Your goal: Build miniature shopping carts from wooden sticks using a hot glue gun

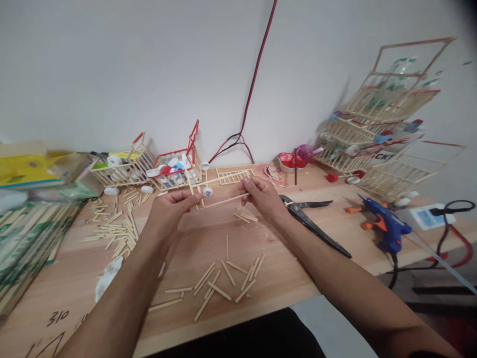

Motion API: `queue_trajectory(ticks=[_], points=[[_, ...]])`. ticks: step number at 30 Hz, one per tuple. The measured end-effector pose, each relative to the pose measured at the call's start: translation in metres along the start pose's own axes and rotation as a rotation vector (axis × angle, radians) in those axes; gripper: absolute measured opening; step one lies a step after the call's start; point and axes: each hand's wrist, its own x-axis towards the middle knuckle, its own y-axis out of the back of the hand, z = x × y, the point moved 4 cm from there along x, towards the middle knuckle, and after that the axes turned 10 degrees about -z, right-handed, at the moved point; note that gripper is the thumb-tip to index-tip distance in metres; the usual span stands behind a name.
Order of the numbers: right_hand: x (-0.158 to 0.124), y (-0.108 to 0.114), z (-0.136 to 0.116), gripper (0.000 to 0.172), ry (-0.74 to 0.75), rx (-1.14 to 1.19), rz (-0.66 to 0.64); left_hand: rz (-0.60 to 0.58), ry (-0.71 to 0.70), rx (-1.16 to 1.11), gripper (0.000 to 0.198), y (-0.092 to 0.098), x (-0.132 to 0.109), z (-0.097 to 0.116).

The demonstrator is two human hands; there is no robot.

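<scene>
In the head view, a pale wooden bench (283,268) is stretching across the scene and standing against a plain, whitish wall (149,69). A red and black cable (257,69) is hanging down the wall towards the bench's back edge. Two small stick carts, a left one (141,169) and a red-rimmed one (167,182), are standing at the back, both holding small items, while a tall stack of carts (372,122) is rising at the right. A blue glue gun (387,223) is resting at the right, with black-handled cutters (316,228) lying near the right forearm. Short loose sticks (219,290) are lying scattered in front, a heap of sticks (124,233) is spreading at the left, and a flat ladder-shaped frame (235,177) is lying behind the hands.

The held stick frame (222,202) is sitting between the hands, above the middle of the bench. It is looking thin, pale and unpainted, with a long stick running from hand to hand and shorter pieces crossing at its left end. The left grip (176,204) is pinching that end, thumb and fingers closed; the right grip (260,195) is pinching the other end between thumb and fingertips.
</scene>
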Motion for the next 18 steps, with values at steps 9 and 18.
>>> queue_trajectory(ticks=[9, 18], points=[[-0.001, -0.0012, -0.0005, 0.044, 0.014, 0.0, -0.001, -0.004, 0.003, -0.027, 0.024, 0.0005, 0.0019, -0.0046], [-0.0005, 0.0006, -0.0006, 0.044, 0.002, -0.001, 0.006, -0.059, 0.07, -0.095, 0.03, -0.0016, 0.0012, -0.0035]])
